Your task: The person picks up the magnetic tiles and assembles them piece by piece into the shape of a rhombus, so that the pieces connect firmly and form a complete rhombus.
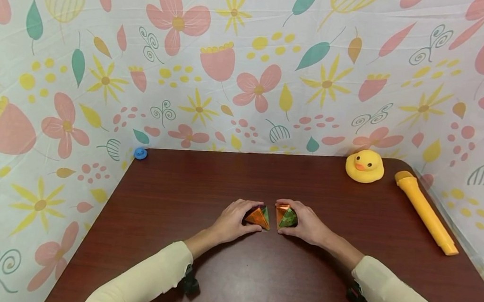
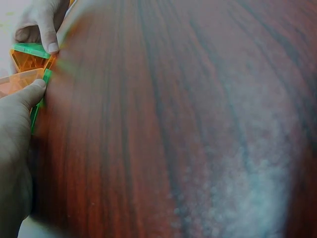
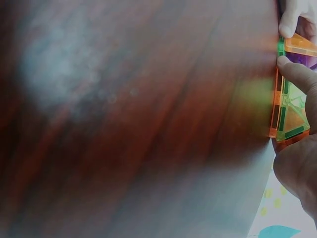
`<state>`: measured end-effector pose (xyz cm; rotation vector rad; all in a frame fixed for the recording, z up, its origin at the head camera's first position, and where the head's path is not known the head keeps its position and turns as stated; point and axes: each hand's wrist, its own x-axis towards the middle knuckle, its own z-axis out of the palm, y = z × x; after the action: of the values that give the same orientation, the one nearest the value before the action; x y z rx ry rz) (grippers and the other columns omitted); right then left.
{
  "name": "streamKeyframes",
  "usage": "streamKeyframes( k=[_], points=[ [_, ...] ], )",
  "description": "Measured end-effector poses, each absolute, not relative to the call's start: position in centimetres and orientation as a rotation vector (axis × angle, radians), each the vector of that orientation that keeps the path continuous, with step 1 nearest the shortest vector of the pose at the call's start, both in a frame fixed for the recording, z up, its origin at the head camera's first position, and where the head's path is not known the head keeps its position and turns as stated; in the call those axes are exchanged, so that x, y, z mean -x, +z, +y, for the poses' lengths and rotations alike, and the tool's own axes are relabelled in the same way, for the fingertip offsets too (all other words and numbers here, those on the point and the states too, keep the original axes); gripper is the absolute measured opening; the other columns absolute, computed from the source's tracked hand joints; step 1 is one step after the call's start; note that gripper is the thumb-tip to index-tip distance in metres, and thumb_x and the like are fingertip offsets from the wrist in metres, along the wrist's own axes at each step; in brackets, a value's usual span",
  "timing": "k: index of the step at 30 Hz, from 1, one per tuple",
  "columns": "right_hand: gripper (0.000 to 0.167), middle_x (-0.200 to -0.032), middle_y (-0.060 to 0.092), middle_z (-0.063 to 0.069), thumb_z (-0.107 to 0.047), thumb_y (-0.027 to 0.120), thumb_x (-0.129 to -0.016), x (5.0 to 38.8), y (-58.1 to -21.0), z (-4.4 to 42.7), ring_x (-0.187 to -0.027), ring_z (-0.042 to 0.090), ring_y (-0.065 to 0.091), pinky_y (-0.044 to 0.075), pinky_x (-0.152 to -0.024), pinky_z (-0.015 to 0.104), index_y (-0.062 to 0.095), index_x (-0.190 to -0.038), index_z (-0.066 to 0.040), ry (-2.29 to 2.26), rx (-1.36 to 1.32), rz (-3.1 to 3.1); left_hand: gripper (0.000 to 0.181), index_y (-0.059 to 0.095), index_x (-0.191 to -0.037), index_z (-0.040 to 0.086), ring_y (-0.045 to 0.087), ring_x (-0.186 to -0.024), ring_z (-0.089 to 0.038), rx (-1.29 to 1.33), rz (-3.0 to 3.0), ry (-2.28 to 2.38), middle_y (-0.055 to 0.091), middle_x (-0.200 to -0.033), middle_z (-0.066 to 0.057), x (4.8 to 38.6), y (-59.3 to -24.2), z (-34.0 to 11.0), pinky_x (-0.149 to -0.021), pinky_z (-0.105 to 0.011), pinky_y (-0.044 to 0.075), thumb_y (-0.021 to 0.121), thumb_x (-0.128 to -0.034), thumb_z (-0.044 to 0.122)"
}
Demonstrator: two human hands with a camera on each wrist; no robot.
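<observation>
My left hand grips a small pyramid of see-through magnetic tiles, with orange, green and some purple showing, fingers behind it and thumb in front. A second pyramid of orange and green tiles is held the same way by my right hand. Only a narrow gap parts the two pyramids in the head view, at mid-table. From the left wrist, the left thumb presses by a green tile edge. Dark strips line the tile edges of the right pyramid in the right wrist view. My fingers hide parts of both.
A yellow toy duck sits at the back right of the dark wooden table. Beside it lies a yellow toy microphone along the right edge. At the back left corner is a small blue toy. Flowered cloth hangs behind.
</observation>
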<state>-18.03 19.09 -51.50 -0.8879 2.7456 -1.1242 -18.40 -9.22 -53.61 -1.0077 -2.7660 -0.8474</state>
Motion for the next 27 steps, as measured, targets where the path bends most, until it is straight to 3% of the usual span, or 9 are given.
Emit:
streamKeyframes(
  k=[12, 20, 27],
  points=[
    [0.081, -0.137, 0.065, 0.018, -0.014, 0.094, -0.083, 17.88, -51.02, 19.24, -0.118, 0.034, 0.065, 0.055, -0.098, 0.055, 0.052, -0.151, -0.002, -1.099, 0.894, 2.731, 0.068, 0.055, -0.155, 0.022, 0.057, -0.125, -0.018, 0.991, -2.778, -0.863, 0.064, -0.140, 0.004, 18.33, -53.64, -9.17, -0.101, -0.045, 0.051, 0.079, -0.0966, 0.047],
    [0.078, -0.134, 0.065, 0.020, -0.010, 0.093, -0.084, 17.91, -51.04, 19.47, -0.112, 0.031, 0.067, 0.059, -0.089, 0.043, 0.053, -0.151, -0.002, -1.094, 0.917, 2.729, 0.067, 0.056, -0.155, 0.022, 0.058, -0.124, -0.018, 0.988, -2.771, -0.857, 0.065, -0.138, 0.003, 18.19, -53.55, -9.23, -0.100, -0.044, 0.051, 0.078, -0.0972, 0.047],
    [0.074, -0.134, 0.066, 0.018, -0.011, 0.092, -0.085, 17.94, -51.18, 19.36, -0.114, 0.031, 0.066, 0.059, -0.091, 0.045, 0.055, -0.148, -0.002, -1.104, 0.922, 2.730, 0.066, 0.056, -0.154, 0.023, 0.058, -0.122, -0.017, 0.990, -2.759, -0.866, 0.066, -0.137, 0.003, 18.14, -53.54, -9.28, -0.098, -0.043, 0.052, 0.078, -0.0968, 0.047]
  ],
)
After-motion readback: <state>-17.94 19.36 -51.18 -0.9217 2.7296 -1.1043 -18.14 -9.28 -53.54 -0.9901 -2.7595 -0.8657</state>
